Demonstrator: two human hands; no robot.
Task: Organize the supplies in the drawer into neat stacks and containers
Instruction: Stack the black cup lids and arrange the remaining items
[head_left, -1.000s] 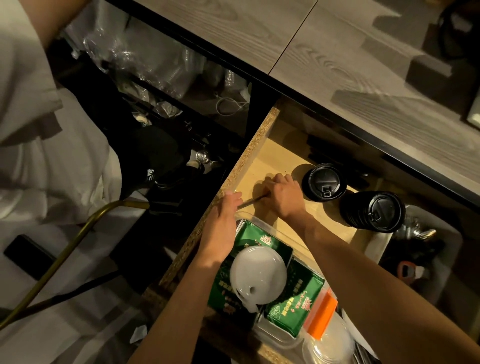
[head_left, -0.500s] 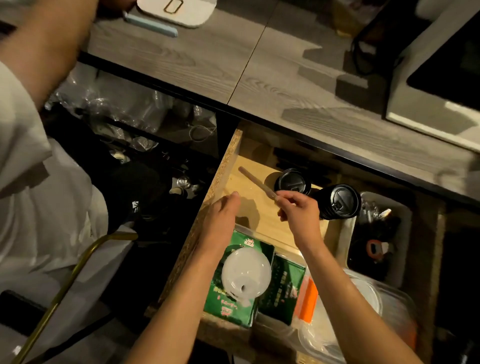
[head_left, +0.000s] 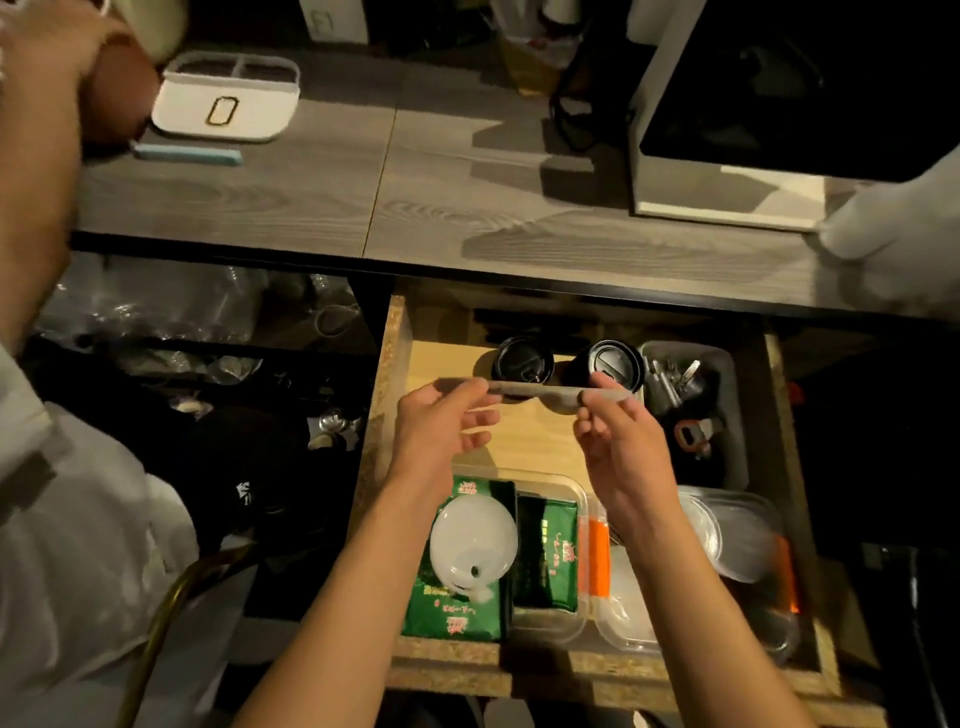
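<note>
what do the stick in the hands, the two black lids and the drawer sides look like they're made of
Stick: probably wood, a thin, flat, matte, pale brown strip held between left hand and right hand.
Black lids: likely plastic, glossy and moulded, with sip tabs.
Drawer sides: particleboard, the raw speckled chip edge showing.

Place: the service side of a café or drinks bar, seen from behind its bench (head_left: 311, 208).
Drawer (head_left: 387, 415): chipboard, pulled open, stocked with black takeaway cup lids (head_left: 522, 358), green sachet packets (head_left: 548, 551) and clear plastic containers (head_left: 743, 535).
Side tub (head_left: 727, 374): grey, holding small metal tools.
Shelf under the bench: bagged clear plastic cups (head_left: 156, 306).
Bench top: grey wood grain, with a white two-part caddy (head_left: 228, 104) and a boxy white appliance (head_left: 727, 130).
</note>
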